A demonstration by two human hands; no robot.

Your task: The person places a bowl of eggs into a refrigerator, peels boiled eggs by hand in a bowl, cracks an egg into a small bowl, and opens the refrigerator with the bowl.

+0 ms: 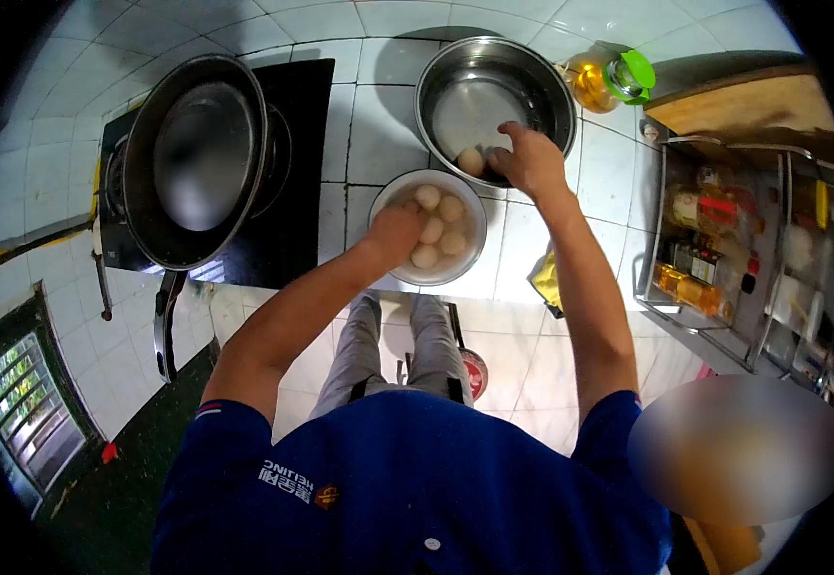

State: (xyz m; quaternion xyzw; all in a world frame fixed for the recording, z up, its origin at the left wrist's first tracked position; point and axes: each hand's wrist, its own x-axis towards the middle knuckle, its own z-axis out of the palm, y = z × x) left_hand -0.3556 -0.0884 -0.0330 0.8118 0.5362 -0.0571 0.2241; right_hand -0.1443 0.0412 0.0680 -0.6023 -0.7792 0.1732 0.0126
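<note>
My left hand (397, 233) reaches into the left side of a light round bowl (475, 258), fingers curled; whether they hold anything is hidden. Several pale round eggs (451, 208) lie in cloudy liquid in that bowl, close to my fingertips. Over the near rim of a large steel pot (427, 107), my right hand (532, 163) has its index finger stretched out, apart from the other fingers. Just left of those lower fingers, an egg (471, 161) rests inside the pot near its wall. The pot stands behind the bowl on the tiled counter (359, 125).
A deep dark pan (139, 172) with a long handle sits on the black cooktop (302, 192) at left. A green-topped jug (594, 84) of amber liquid stands right of the pot. Farther right, a wire rack (661, 240) holds bottles. A yellow packet (546, 281) lies by the counter edge.
</note>
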